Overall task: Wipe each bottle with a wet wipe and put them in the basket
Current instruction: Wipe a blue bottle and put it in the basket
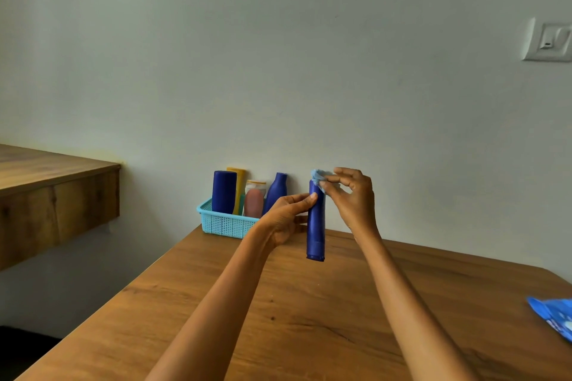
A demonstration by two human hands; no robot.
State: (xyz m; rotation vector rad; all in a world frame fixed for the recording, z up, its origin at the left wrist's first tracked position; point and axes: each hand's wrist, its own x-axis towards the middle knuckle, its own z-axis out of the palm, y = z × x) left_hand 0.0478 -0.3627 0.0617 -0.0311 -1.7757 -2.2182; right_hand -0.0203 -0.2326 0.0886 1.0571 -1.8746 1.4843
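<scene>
- At the left of centre, the turquoise basket is sitting on the far corner of the wooden table, against the wall; four bottles are already standing in it: a wide dark blue one, a yellow one, a pinkish one and a slim-necked blue one.
- Just right of the basket, my left hand is gripping the blue tube bottle around its middle, fingers curled round it, one fingertip lying on its front.
- The bottle is hanging above the table at mid-frame, not touching it; its long axis is running nearly upright, capped end pointing down, upper end pointing up toward the wall.
- At that upper end, my right hand is pinching the wet wipe between thumb and fingertips, pressing it on the bottle's top; the remaining fingers are loosely curled.
- I judge I am wiping the last bottle; next I would be drawing the wipe down its length, then carrying it left into the basket's free right end.
- At the lower right edge of the frame, the blue wipes packet is lying on the table.
</scene>
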